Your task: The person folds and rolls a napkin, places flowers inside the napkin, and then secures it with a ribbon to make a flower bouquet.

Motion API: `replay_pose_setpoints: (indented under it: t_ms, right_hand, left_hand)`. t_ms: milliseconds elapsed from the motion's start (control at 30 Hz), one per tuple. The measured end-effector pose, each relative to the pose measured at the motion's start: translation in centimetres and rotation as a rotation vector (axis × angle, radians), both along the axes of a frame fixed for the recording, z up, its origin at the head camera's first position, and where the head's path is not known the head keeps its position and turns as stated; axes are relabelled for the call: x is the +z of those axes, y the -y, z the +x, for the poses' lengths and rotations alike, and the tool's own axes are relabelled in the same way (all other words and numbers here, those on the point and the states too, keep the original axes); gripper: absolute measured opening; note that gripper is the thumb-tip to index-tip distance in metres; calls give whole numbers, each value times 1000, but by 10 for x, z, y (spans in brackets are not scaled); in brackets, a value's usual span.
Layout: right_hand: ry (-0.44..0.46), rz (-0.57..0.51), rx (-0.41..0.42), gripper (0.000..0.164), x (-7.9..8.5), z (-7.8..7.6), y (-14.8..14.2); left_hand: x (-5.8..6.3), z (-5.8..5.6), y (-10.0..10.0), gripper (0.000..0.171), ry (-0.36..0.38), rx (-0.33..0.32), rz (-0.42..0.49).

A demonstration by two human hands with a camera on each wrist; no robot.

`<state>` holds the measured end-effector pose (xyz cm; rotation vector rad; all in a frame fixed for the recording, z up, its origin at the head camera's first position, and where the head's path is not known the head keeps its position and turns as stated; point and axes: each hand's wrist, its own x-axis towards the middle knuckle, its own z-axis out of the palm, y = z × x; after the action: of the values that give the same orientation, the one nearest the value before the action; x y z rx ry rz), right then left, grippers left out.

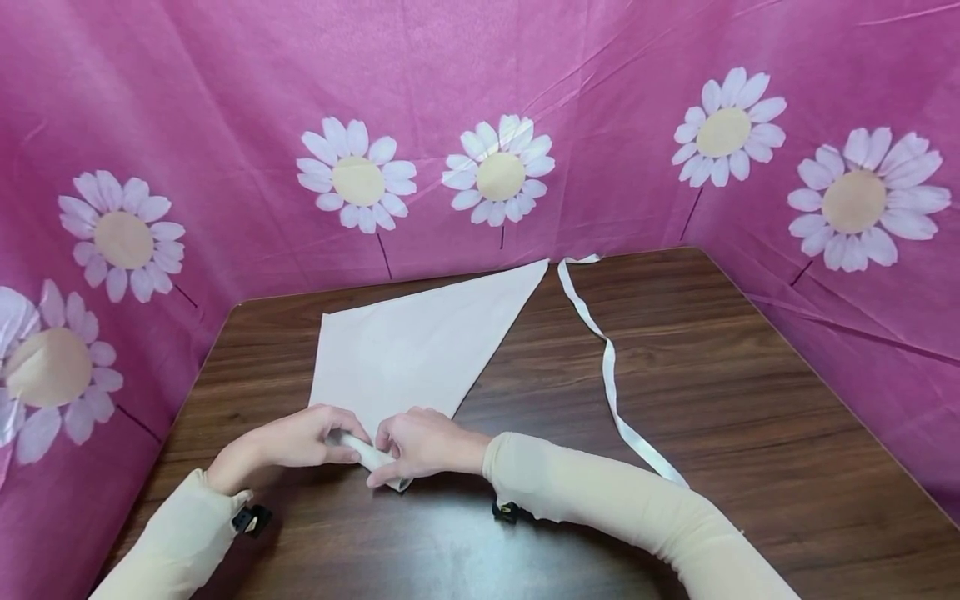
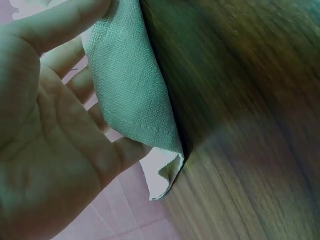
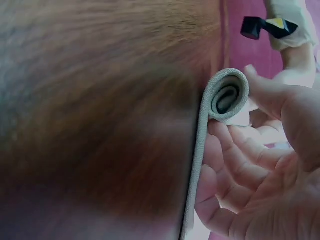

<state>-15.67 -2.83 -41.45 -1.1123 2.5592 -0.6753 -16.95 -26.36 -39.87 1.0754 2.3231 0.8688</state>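
Observation:
A pale piece of cloth (image 1: 408, 350) lies on the table, its near corner turned into a short roll. At the left end of that roll, my left hand (image 1: 309, 437) grips the cloth between thumb and fingers. My right hand (image 1: 429, 442) holds the roll's right end, thumb on the near side and fingers on the far side. Seen end-on in the right wrist view, the cloth roll (image 3: 229, 95) shows a spiral of several layers. In the left wrist view, the woven cloth (image 2: 132, 80) passes between the thumb and the fingers, with the thumb tip cut off.
A narrow white strap (image 1: 609, 375) runs from the table's back edge to beneath the right sleeve (image 1: 600, 483). The dark wood-grain table (image 1: 712, 375) is bordered by a pink curtain (image 1: 450, 67) with daisies. Dark wrist devices (image 1: 253, 520) hang below both cuffs.

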Motion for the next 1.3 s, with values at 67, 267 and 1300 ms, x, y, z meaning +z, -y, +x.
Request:
replay_pose_setpoints:
  t_ms: [67,267,1300]
  right_hand:
    - [-23,25,1,24,0,1,1]
    - [51,31,-15,9,2,-3,0]
    - [-31,72,39,14,7,-18,-27]
  left_hand:
    - [0,0,-1,15,-26,2,-6]
    - [2,3,0,23,-136,37,-40]
    - [0,0,-9,27,-242,-35,-51]
